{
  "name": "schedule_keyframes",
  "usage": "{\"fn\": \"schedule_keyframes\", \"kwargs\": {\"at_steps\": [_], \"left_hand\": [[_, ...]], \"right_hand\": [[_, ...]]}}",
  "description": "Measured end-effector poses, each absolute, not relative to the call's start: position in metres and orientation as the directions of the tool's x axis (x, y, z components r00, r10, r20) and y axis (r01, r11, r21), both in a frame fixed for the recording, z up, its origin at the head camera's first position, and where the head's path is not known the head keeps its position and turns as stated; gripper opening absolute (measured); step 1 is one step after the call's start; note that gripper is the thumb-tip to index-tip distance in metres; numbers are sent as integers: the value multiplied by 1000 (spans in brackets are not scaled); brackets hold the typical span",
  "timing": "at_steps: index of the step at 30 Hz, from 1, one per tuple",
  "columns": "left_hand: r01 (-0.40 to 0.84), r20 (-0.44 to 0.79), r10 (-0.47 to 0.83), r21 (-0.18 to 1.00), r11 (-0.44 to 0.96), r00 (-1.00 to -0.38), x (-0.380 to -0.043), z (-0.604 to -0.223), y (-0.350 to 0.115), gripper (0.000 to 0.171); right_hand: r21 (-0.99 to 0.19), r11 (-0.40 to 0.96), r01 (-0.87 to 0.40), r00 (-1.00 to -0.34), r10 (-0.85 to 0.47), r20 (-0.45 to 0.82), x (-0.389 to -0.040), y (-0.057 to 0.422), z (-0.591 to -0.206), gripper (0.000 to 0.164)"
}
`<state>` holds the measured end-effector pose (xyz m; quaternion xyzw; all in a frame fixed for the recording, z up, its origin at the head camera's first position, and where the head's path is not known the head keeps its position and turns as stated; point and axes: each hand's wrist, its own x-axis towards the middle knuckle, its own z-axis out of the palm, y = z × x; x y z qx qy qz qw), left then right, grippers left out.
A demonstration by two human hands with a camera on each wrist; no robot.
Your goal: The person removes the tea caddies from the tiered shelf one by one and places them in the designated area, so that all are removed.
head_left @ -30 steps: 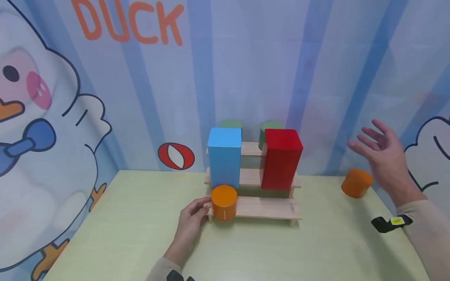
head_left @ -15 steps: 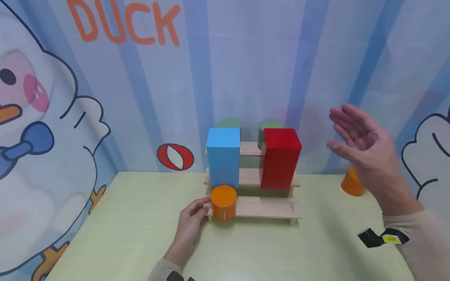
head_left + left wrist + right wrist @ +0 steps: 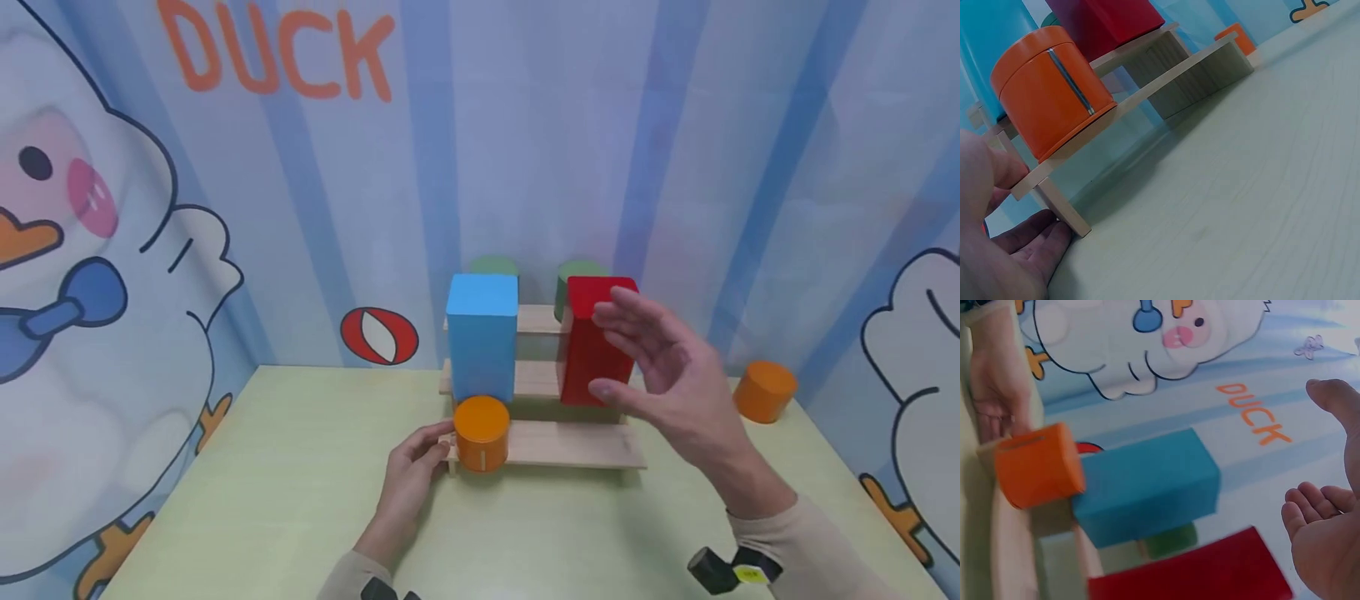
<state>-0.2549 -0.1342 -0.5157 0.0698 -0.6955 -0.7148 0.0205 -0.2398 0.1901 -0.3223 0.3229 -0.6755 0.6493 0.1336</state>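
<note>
A three-step wooden stand stands on the table. My left hand holds the left end of its lowest step; in the left wrist view its fingers are around the front leg. Just beside that hand, an orange cylinder sits on the lowest step. A tall blue box and a tall red box stand on the middle step. My right hand is raised with fingers spread and nothing in it, overlapping the red box in the head view; the right wrist view shows the box below it.
Two green cylinders stand on the top step, partly hidden behind the boxes. Another orange cylinder is on the table at the back right. A duck-print curtain hangs behind the pale table.
My right hand has swept left from above the far orange cylinder to in front of the red box, and lower. My left hand has stayed at the stand.
</note>
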Motion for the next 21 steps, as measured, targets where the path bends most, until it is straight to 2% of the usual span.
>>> {"fn": "schedule_keyframes", "kwargs": {"at_steps": [3, 7, 21], "left_hand": [[-62, -66, -127, 997, -35, -990, -255, -517, -133, 34], [-58, -63, -124, 997, -44, -990, -255, -519, -132, 34], [-44, -49, -121, 998, -41, -991, -256, -517, -136, 34]], "right_hand": [[-813, -1, -582, -779, -287, 557, -240, 174, -338, 86], [-833, -2, -553, -797, -292, 529, -243, 156, -355, 87], [-924, 75, -375, -910, -220, 352, -244, 105, -420, 83]]}}
